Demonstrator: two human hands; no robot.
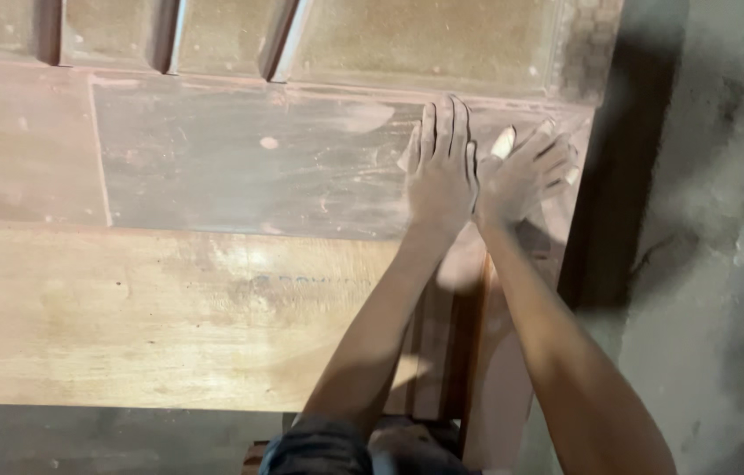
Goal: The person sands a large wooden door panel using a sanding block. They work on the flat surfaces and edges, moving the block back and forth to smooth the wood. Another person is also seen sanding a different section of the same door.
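Single head view, close, straight down over dusty wooden panel [240, 167].

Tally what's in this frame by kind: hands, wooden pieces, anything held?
Hands: 2, left hand and right hand, both pressed on the panel
Wooden door panel: 1
Pale sanding piece under the right hand: 1, kind unclear
Total: 4

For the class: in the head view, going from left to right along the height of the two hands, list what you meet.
Reddish wooden panel → dusty grey sanded panel → left hand, flat on the wood → right hand, holding a pale piece that is probably sandpaper → dark shadow strip → grey concrete floor.
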